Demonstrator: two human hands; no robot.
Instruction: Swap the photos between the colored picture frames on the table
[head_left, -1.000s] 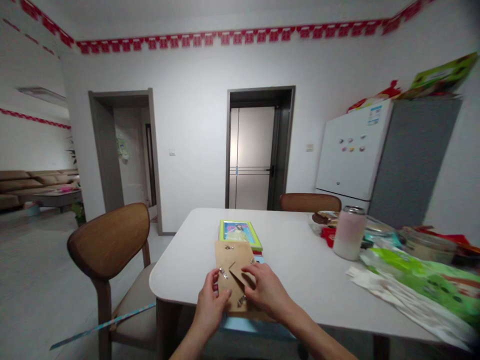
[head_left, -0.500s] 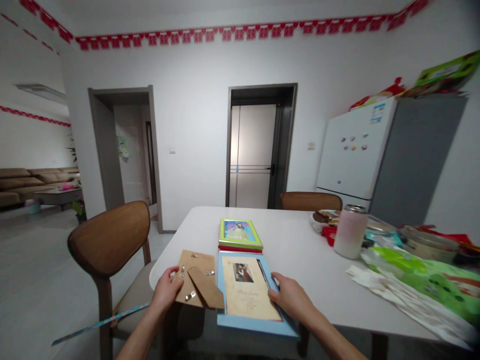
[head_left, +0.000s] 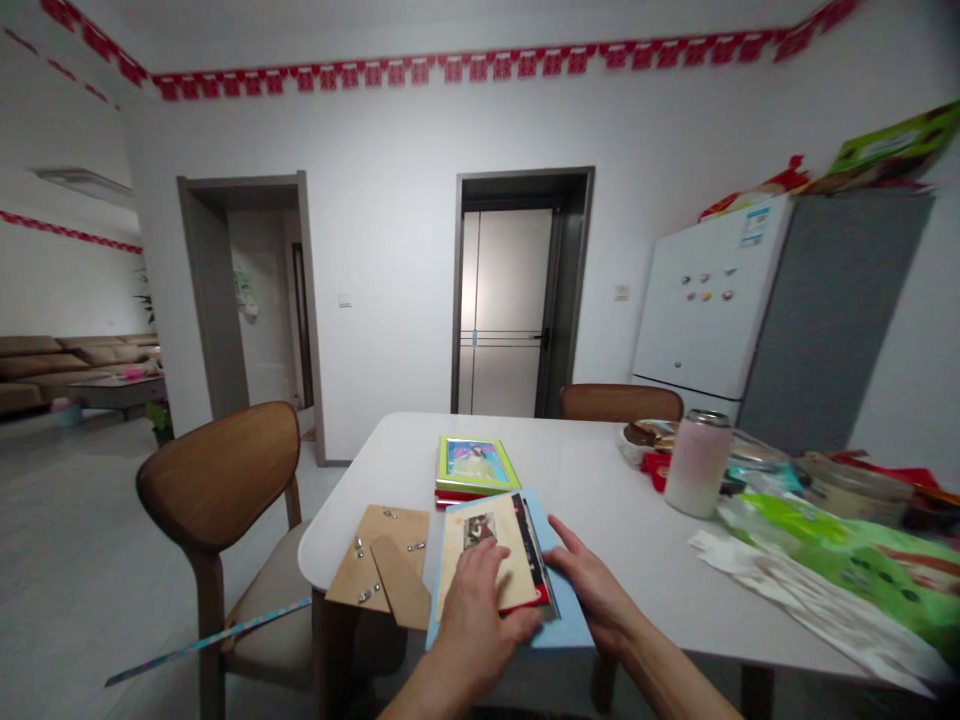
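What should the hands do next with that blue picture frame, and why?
Probably lift the cream sheet with the left hand while the right hand steadies the blue frame: the brown backing board lies off to the side, the left hand is over the sheet, and a darker layer shows along its right edge.

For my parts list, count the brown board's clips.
4 clips: one each by the far, left, right and near edges of the board; the stand might hide more.

Light-blue frame (head_left: 571, 612), lying flat; cream sheet (head_left: 514, 535) with small picture upon it. Beside frame, at left: brown backing board (head_left: 384, 530), clips upward.
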